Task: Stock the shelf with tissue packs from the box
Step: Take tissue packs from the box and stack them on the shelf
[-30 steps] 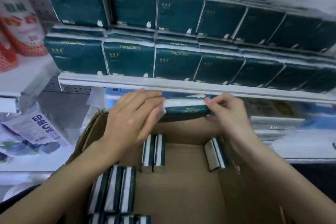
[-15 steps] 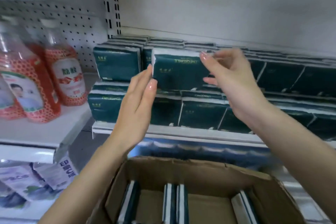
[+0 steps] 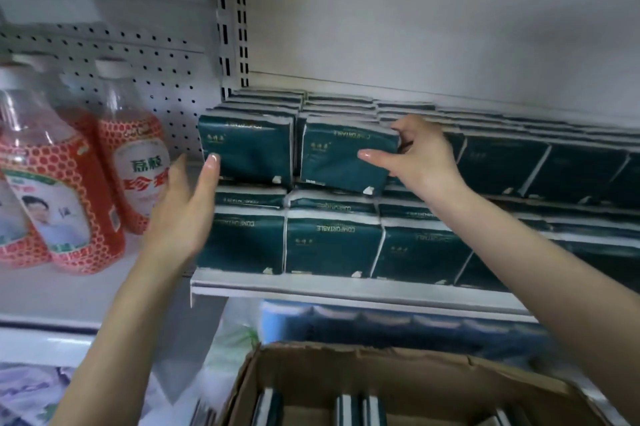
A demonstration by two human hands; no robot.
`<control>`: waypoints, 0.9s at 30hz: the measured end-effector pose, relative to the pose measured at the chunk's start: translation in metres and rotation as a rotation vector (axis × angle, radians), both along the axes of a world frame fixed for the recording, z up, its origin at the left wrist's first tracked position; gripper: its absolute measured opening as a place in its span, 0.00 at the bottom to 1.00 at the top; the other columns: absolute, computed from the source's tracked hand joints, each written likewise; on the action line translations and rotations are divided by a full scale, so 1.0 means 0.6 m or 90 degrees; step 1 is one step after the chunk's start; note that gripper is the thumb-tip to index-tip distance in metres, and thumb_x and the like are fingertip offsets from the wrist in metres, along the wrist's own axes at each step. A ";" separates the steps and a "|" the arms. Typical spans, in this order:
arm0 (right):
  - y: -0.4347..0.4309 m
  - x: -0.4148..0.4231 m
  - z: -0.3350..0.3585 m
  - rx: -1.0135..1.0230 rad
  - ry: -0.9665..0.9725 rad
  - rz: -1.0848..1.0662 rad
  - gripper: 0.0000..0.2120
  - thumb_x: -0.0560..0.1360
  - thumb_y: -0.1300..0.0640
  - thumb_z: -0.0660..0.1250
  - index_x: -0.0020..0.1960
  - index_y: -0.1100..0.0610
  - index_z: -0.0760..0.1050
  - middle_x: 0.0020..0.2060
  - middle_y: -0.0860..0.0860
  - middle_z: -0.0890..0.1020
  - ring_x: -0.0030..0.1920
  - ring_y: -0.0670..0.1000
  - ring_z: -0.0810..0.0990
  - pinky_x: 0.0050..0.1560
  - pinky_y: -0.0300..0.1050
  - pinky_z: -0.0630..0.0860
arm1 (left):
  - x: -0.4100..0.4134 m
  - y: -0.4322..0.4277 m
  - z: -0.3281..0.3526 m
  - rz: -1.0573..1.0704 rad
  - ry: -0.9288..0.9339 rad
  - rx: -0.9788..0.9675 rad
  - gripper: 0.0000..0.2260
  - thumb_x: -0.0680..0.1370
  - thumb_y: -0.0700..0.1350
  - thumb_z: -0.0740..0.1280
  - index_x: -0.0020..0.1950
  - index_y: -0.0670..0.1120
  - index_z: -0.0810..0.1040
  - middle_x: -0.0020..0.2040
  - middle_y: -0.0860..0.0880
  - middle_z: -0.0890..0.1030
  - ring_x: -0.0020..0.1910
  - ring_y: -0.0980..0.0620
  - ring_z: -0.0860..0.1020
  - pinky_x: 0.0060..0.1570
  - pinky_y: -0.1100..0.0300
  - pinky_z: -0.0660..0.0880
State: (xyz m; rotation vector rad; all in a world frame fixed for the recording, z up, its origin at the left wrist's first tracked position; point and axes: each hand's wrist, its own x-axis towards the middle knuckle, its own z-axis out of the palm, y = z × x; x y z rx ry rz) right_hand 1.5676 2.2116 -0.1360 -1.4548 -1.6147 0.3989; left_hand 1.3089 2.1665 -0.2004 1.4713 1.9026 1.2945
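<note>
A dark green tissue pack [image 3: 343, 155] sits tilted in the upper row of packs on the white shelf [image 3: 311, 289]. My right hand [image 3: 419, 159] grips its right end, thumb on the front face and fingers curled over the top corner. My left hand [image 3: 187, 207] hovers with straight fingers off the left end of the rows, its fingertip close to the leftmost upper pack [image 3: 247, 148]; contact is unclear. Below, the open cardboard box [image 3: 408, 370] holds several packs [image 3: 356, 408] standing on edge.
Two rows of matching green packs [image 3: 332, 245] fill the shelf to the right. Red-labelled bottles [image 3: 135, 162] stand on the neighbouring shelf at left, before a pegboard [image 3: 145, 55]. Blue packaged goods [image 3: 398, 325] lie on the shelf underneath.
The pack went up from the box to the upper row. My left hand let go of it and dropped to the left; my right hand still holds its right end.
</note>
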 end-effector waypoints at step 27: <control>-0.220 0.044 -0.146 -0.023 -0.025 0.193 0.13 0.71 0.54 0.74 0.53 0.50 0.74 0.46 0.49 0.76 0.36 0.48 0.76 0.38 0.35 0.72 | 0.130 -0.170 -0.095 -0.036 0.212 0.347 0.13 0.81 0.48 0.57 0.57 0.44 0.77 0.50 0.48 0.79 0.49 0.50 0.78 0.43 0.56 0.70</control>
